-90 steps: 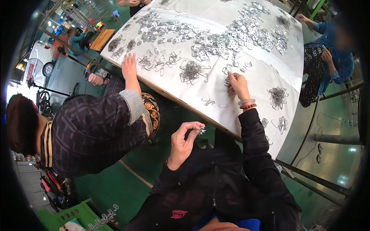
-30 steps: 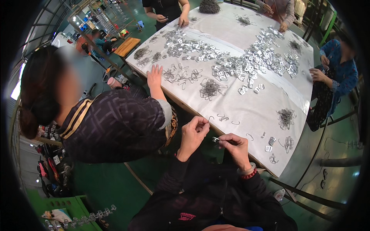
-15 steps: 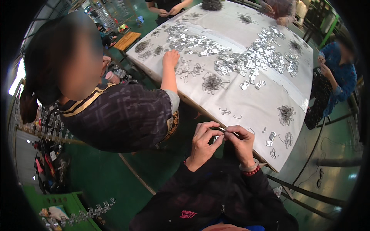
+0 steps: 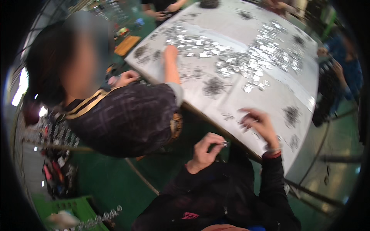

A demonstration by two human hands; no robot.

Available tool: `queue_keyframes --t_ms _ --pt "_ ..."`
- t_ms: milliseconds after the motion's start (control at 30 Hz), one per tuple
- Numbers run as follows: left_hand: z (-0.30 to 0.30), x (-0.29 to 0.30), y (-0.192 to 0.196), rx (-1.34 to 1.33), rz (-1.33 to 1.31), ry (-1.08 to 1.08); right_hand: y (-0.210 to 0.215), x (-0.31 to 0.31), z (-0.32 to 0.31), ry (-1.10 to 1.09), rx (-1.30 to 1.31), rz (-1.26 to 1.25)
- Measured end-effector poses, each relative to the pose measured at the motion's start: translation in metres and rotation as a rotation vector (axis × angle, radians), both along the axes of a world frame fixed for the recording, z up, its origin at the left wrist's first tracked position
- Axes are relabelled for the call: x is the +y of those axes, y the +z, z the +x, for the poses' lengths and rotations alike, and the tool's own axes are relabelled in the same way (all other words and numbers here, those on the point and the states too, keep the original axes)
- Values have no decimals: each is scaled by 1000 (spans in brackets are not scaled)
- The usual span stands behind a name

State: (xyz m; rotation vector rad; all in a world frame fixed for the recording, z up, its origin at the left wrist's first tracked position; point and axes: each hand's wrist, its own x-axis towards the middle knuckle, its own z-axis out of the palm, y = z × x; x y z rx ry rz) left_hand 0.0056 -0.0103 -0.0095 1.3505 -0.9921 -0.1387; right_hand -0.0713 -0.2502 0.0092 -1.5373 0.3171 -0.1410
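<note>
My left hand (image 4: 207,153) is off the table's near edge, thumb and fingers pinched on a small silver metal piece (image 4: 225,143). Only an end of that piece shows; the rest is hidden by the fingers. My right hand (image 4: 261,124), smeared by motion, hovers over the near part of the white-covered table (image 4: 246,101). Its fingers are bent but spread apart, and I make out nothing held in them. Close to its fingertips lie a few loose bent wire hooks (image 4: 228,116). To the right of it is a tangled heap of dark wire hooks (image 4: 291,115).
Flat silver metal pieces (image 4: 231,63) spread across the table's middle, with another wire heap (image 4: 214,86) nearer. A co-worker (image 4: 123,115) stands close on my left, one arm over the table. Another person (image 4: 345,69) is at the right. A green crate (image 4: 73,208) stands lower left.
My hands have parted. The right moved up and forward over the table; the left moved slightly down, still pinching a metal piece. The co-worker's other hand has come into view.
</note>
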Motion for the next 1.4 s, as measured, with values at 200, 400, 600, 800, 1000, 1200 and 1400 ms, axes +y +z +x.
queue_keyframes --t_ms 200,400,600,800,1000,1200,1400 --pt "1 -5 -1 72 92 -18 -86 -93 90 -443 117 -725" --pt "0 -7 -2 46 170 29 -123 -81 122 -476 97 -1081" --pt "3 -11 -6 -1 189 42 -60 1 62 -216 -35 -18" --pt "7 -13 -6 -67 245 8 -1 63 -5 -194 -32 267" --pt "3 -13 -3 -84 253 7 6 78 -11 -238 -83 246" --pt "-2 -7 -16 -78 328 28 -5 83 -11 -235 -145 270" --pt "20 -8 -22 379 -36 -29 -6 79 -17 -157 -235 388"
